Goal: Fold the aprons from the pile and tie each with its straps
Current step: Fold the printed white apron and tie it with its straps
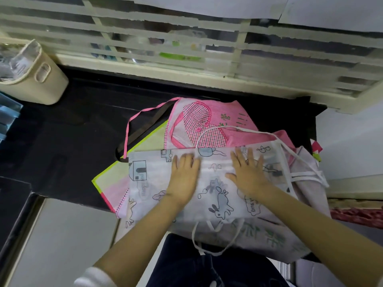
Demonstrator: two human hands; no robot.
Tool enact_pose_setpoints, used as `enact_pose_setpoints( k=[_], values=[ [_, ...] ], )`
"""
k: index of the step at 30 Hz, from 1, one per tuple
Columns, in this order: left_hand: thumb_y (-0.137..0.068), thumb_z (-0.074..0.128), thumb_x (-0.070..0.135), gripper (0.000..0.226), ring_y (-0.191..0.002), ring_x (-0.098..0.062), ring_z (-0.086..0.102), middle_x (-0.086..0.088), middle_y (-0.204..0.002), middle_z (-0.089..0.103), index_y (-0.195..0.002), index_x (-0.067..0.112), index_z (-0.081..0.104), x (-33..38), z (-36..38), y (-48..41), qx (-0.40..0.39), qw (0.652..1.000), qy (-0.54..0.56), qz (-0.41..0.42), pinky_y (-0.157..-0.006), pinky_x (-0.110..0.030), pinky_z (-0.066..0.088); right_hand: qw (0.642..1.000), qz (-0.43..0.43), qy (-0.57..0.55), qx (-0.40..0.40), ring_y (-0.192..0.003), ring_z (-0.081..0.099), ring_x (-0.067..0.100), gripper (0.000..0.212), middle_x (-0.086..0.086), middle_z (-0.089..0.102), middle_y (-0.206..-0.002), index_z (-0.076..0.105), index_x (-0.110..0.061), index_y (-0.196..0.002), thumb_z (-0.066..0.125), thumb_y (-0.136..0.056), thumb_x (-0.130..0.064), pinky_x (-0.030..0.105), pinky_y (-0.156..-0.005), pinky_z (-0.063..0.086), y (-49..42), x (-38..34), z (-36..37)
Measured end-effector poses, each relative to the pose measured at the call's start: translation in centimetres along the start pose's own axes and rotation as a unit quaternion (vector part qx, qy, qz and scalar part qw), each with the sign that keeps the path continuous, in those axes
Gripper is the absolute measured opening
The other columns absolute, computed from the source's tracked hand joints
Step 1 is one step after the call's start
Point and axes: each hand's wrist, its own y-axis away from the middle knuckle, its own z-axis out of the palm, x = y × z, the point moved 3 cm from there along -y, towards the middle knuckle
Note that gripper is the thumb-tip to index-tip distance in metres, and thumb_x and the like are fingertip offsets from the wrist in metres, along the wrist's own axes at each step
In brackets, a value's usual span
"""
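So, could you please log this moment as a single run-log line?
left hand: flat on white rabbit-print apron | right hand: flat on same apron | pink apron: partly under it | straps: untied

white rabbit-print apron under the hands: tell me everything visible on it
The white rabbit-print apron is thin, slightly see-through, non-woven-looking fabric printed with line-drawn rabbits, houses and music notes. It lies spread flat over a pink checked apron on the black table, its near edge hanging over the table's front. Its white straps trail loose and untied at the right and front. The left hand and right hand both press flat on it, fingers straight.
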Motion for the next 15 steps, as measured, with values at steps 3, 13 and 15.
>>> enact_pose_setpoints(
  k=[3,13,15],
  values=[
    [-0.083,0.050,0.026,0.048,-0.125,-0.041,0.048,-0.018,-0.135,0.051,-0.130,0.016,0.046,0.0,2.5,2.6,-0.064,0.997,-0.041,-0.021,-0.096,-0.067,0.032,1.000,-0.018,-0.007,0.006,-0.141,-0.020,0.040,0.074,0.010,-0.024,-0.155,-0.017,-0.012,-0.148,0.015,-0.097,-0.055,0.061,-0.112,-0.002,-0.2,0.4,0.0],
    [-0.094,0.024,0.038,0.055,-0.133,-0.036,0.040,-0.011,-0.148,0.030,-0.147,0.021,0.021,-1.4,4.5,3.3,-0.058,0.998,-0.015,-0.027,-0.098,-0.067,0.028,0.999,-0.017,0.013,0.029,-0.144,-0.015,0.034,0.064,0.008,-0.018,-0.157,-0.012,-0.014,-0.149,0.018,-0.101,-0.045,0.060,-0.112,-0.002,0.9,0.5,-0.2],
    [-0.098,0.017,0.038,0.051,-0.132,-0.036,0.041,-0.012,-0.148,0.031,-0.146,0.021,0.022,-1.4,4.6,3.4,-0.061,0.998,-0.008,-0.021,-0.097,-0.067,0.028,0.999,-0.031,0.015,0.033,-0.144,-0.013,0.034,0.061,0.008,-0.016,-0.157,-0.010,-0.014,-0.150,0.019,-0.102,-0.040,0.061,-0.112,0.001,2.1,0.0,0.3]
  ],
)
